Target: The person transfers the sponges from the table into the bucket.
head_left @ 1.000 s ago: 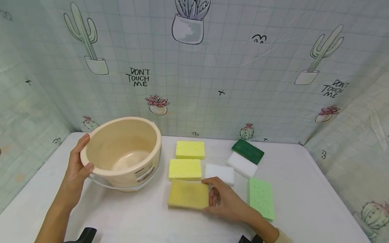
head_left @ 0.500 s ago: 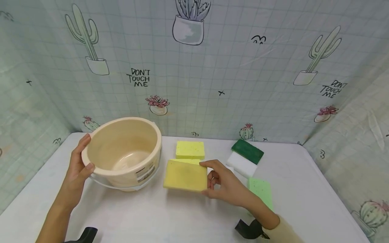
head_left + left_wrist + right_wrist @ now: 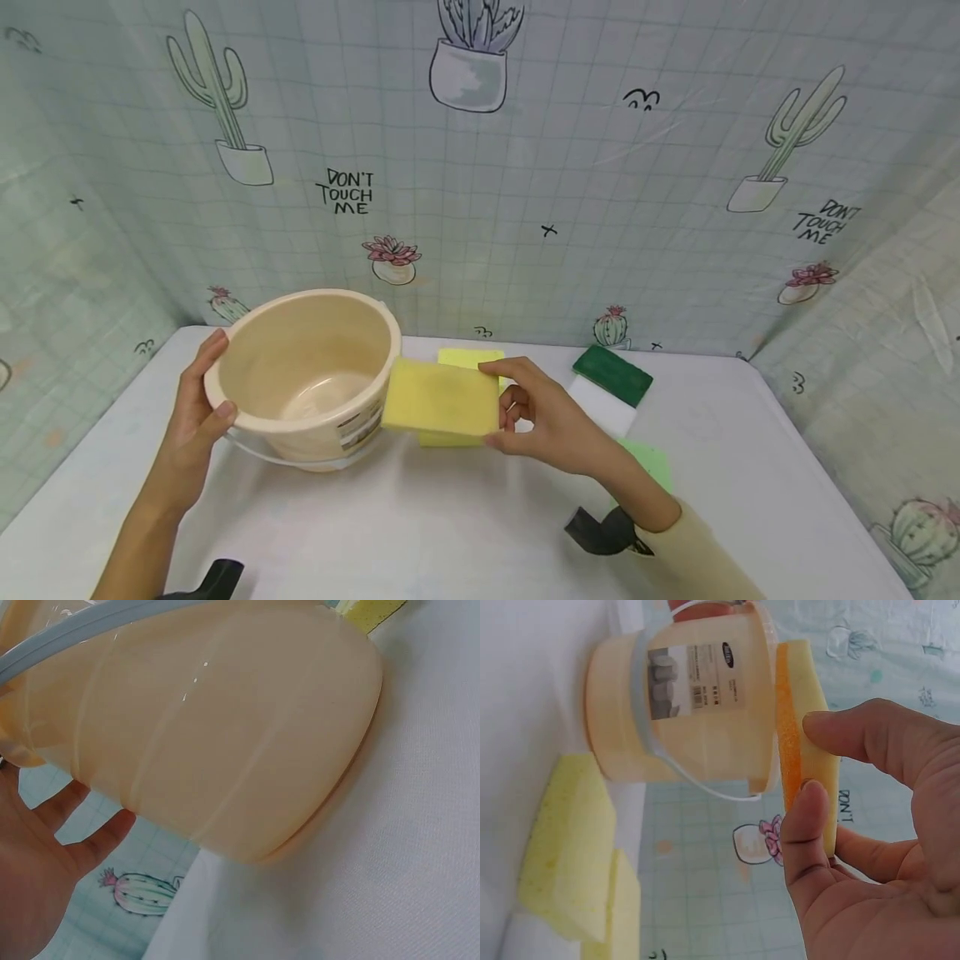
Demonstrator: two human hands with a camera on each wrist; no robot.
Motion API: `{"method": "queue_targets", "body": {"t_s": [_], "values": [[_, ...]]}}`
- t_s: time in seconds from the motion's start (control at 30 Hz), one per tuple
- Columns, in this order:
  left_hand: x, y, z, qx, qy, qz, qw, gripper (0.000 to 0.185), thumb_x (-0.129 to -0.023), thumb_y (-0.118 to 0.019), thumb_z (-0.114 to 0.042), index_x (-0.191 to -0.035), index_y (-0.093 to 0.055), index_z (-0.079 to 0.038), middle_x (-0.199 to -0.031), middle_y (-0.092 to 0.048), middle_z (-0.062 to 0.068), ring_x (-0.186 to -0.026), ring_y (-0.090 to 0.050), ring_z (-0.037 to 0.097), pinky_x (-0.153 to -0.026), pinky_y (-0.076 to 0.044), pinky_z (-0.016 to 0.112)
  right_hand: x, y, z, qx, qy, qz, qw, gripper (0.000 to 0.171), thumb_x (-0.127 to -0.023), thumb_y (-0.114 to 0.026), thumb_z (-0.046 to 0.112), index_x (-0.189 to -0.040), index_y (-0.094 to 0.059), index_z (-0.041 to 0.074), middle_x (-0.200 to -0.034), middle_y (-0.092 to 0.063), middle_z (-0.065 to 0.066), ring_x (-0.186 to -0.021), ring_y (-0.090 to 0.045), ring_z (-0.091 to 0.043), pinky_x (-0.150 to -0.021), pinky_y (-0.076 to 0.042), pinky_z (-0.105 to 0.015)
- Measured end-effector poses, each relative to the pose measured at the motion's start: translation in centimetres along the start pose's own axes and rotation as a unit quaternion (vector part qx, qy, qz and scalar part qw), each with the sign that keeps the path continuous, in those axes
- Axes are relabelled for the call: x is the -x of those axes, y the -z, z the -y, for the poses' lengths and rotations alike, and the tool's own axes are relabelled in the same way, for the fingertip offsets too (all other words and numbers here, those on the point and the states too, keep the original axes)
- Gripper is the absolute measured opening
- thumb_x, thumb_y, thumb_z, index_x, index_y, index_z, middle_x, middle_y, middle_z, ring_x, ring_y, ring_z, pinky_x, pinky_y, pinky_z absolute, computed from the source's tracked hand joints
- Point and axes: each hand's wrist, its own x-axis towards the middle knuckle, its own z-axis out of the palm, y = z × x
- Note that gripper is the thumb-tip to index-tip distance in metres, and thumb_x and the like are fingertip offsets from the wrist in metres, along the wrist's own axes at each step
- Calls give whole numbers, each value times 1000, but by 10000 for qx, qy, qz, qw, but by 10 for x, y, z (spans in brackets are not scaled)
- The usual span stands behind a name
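My right hand (image 3: 536,417) pinches a yellow sponge (image 3: 440,400) by its right end and holds it in the air beside the rim of a beige plastic bucket (image 3: 307,375). In the right wrist view the sponge (image 3: 802,735) stands edge-on next to the bucket (image 3: 690,705), thumb and fingers around it. My left hand (image 3: 197,408) grips the bucket's left rim, thumb inside. The bucket is tilted toward me; the left wrist view shows its wall (image 3: 217,727).
Two more yellow sponges (image 3: 465,360) lie on the white table (image 3: 420,533) behind the held one. A green-and-white sponge (image 3: 611,379) and a light green sponge (image 3: 648,462) lie to the right. A cactus-print curtain backs the table.
My right hand has lifted the yellow sponge off the table and carried it up and left to the bucket's rim. The left hand and bucket stay put.
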Motion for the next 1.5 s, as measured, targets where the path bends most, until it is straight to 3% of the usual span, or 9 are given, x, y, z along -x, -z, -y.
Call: {"method": "queue_targets", "body": {"t_s": [0.73, 1.27, 1.5], "values": [[2, 1, 4, -1, 39, -98, 9999, 62, -93, -41, -2, -152, -19, -6, -158, -1, 8, -143, -8, 22, -105, -25, 16, -72, -19, 28, 136, -73, -5, 9999, 70, -75, -77, 0, -137, -45, 1, -120, -44, -7, -79, -58, -15, -71, -52, -26], [0, 0, 1, 7, -44, 48, 10000, 63, -93, -39, -1, -152, -19, -8, -158, 1, 7, -143, -7, 21, -104, -25, 14, -119, -44, 43, 279, -304, 422, 9983, 71, -75, -78, 2, -138, -45, 1, -117, -43, -7, -75, -61, -11, -66, -52, -22], [-1, 1, 1, -90, -45, 69, 9999, 64, -93, -40, -2, -152, -18, -10, -158, 0, 6, -144, -6, 20, -104, -24, 13, -136, -57, 53, 1017, -241, 642, 9924, 71, -75, -80, 9, -136, -46, -1, -109, -46, -3, -70, -61, -4, -62, -50, -17]]}}
